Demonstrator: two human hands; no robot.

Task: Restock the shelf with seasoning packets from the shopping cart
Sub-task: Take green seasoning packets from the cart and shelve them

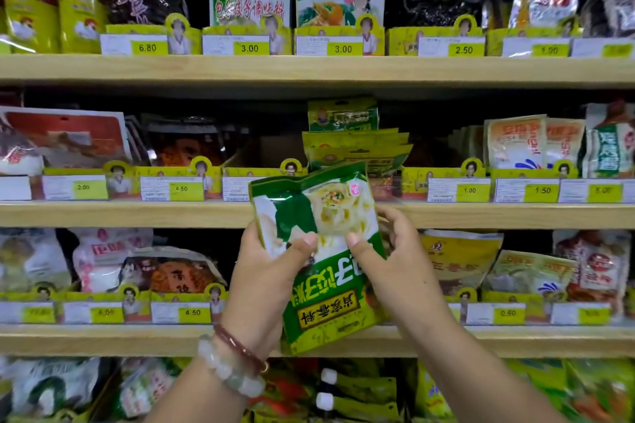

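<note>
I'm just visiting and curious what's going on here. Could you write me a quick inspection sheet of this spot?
Surface: wooden shelf boards in several tiers, edged with yellow price tags.
Job's things: green seasoning packet, held upside down in front of the middle shelf; stack of yellow-green packets just behind it.
Clutter: assorted other packets filling neighbouring slots.
Grippers: left hand and right hand both grip the green packet, thumbs on its front.
Cables: nothing seen.
Surroundings: bead bracelets on the left wrist; shopping cart not in view.
</note>
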